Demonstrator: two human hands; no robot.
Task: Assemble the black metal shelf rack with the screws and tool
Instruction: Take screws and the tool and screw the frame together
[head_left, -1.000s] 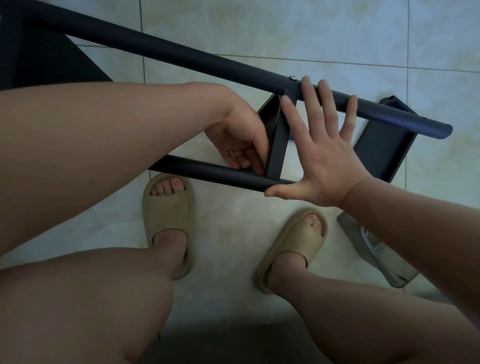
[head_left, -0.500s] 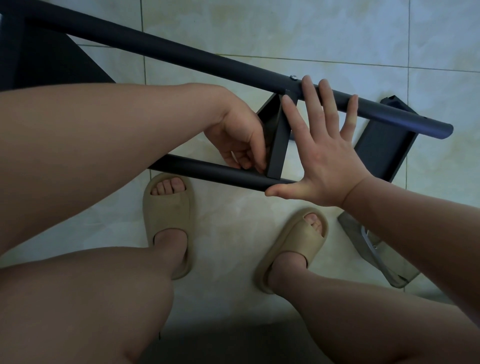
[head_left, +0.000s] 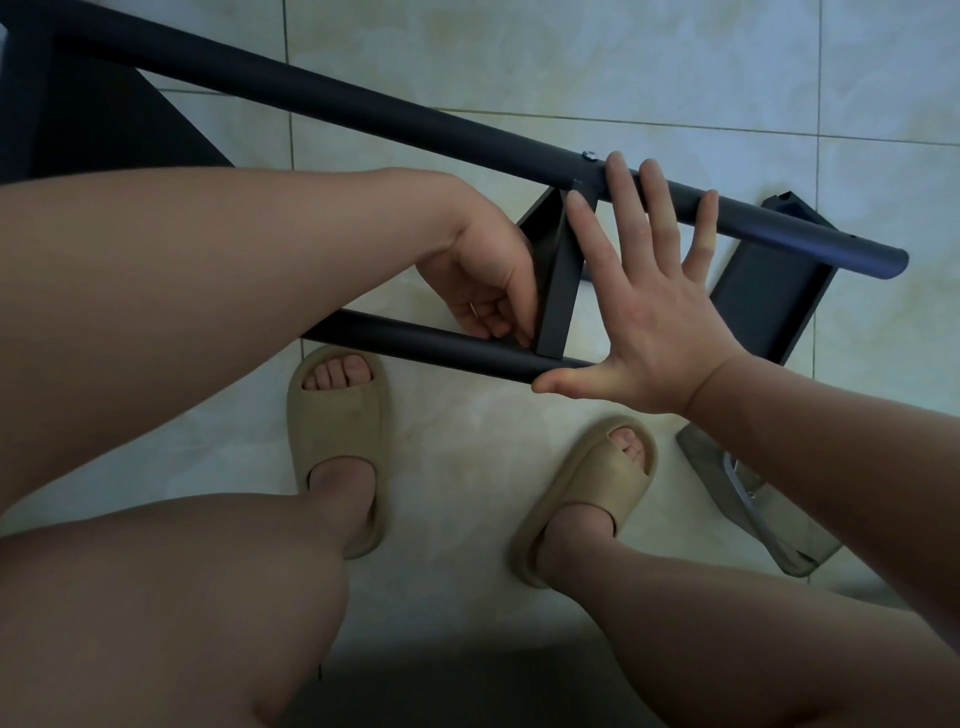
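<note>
Two black round tubes of the rack cross the view, the upper tube (head_left: 363, 111) and the lower tube (head_left: 415, 343). A black shelf panel (head_left: 558, 291) stands on edge between them. A silver screw head (head_left: 589, 155) sits in the upper tube just above the panel. My left hand (head_left: 483, 275) is curled at the corner where panel and lower tube meet, and its fingertips pinch a small metal piece of which only a glint shows. My right hand (head_left: 654, 322) is flat and spread, fingers against the upper tube and thumb on the end of the lower tube.
Another black shelf panel (head_left: 769, 291) lies on the tiled floor beyond the right hand. A grey packet with metal parts (head_left: 727, 499) lies at the right, partly under my forearm. A dark rack panel (head_left: 104, 119) fills the top left. My feet in beige slippers (head_left: 332, 431) stand below the tubes.
The left hand's fingers have shifted slightly at the lower corner of the panel. The right hand and the rack have stayed where they were.
</note>
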